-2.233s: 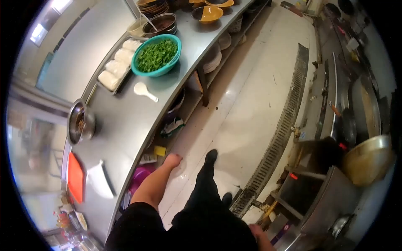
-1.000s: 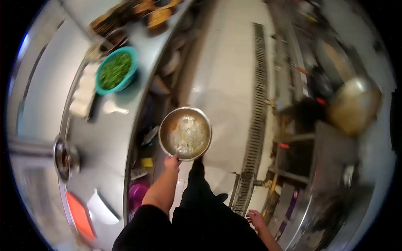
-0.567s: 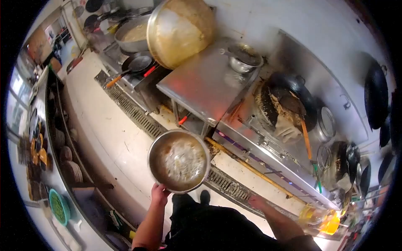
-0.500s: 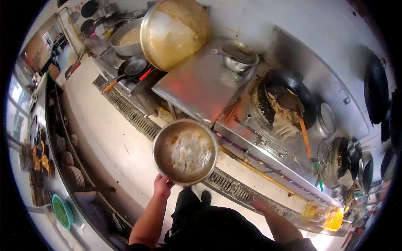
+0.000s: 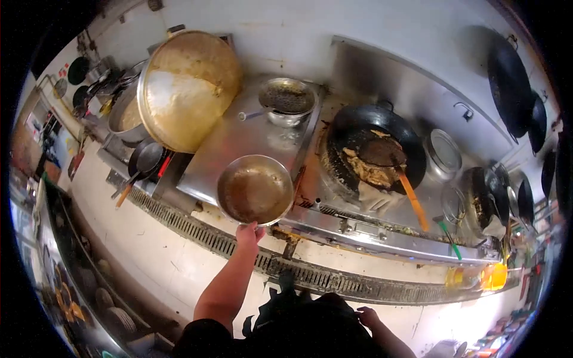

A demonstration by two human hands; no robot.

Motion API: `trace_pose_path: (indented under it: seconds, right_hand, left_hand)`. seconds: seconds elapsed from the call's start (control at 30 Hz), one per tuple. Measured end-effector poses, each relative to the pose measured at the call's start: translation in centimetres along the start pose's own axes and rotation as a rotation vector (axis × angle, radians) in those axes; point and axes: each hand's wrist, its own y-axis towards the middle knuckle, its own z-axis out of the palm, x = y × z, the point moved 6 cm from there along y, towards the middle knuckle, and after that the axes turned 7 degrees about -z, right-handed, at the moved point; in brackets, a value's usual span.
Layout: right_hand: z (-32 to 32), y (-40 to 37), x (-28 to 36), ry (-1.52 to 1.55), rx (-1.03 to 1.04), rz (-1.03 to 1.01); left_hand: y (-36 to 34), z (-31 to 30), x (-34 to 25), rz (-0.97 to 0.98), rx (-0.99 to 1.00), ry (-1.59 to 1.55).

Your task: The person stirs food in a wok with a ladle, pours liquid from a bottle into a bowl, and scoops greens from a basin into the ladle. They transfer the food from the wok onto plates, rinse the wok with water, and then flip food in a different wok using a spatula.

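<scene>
My left hand [image 5: 249, 233] grips the near rim of a round metal bowl [image 5: 286, 206], holding it out over the front edge of the steel counter. The inside of the bowl looks brownish; whether it is liquid or stain is hard to tell. My right hand [image 5: 368, 317] hangs low beside my body, fingers loosely apart, with nothing seen in it. To the right of the bowl, a black wok [image 5: 409, 160] sits on the stove with browned food in it. A strainer with a wooden handle [image 5: 413, 201] rests on that food, and a cloth [image 5: 376, 200] lies at the wok's near rim.
Behind the bowl, a strainer [image 5: 289, 98] lies over a metal basin [image 5: 288, 119]. A big dented lid [image 5: 191, 89] leans at the left, near a large pot [image 5: 125, 113] and a small frying pan [image 5: 146, 160]. A floor drain grate [image 5: 197, 230] runs along the stove.
My view has turned right and I am nearer the stove. The bowl in my left hand has moved from above the floor to the counter's edge. My right hand has come in closer to my body.
</scene>
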Motion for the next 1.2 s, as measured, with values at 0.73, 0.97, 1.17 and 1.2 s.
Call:
trace_pose_path:
  seconds: [0.73, 0.97, 1.17, 1.2]
  right_hand:
    - [-22.8, 7.1, 34.8, -0.667, -0.78, -0.556]
    - [-31.6, 13.8, 32.8, -0.918, -0.609, 0.086]
    - [-32.3, 12.5, 35.2, -0.576, -0.596, -0.094]
    - [-32.8, 12.7, 35.1, -0.452, -0.639, -0.171]
  left_hand:
    - [-2.0, -35.1, 20.8, -0.187, -0.186, 1.667]
    - [-3.4, -22.3, 23.0, 0.039, 0.227, 1.196]
    - [-7.3, -16.4, 24.0, 0.576, 0.619, 2.327]
    - [-7.3, -17.7, 24.6, 0.576, 0.619, 2.326]
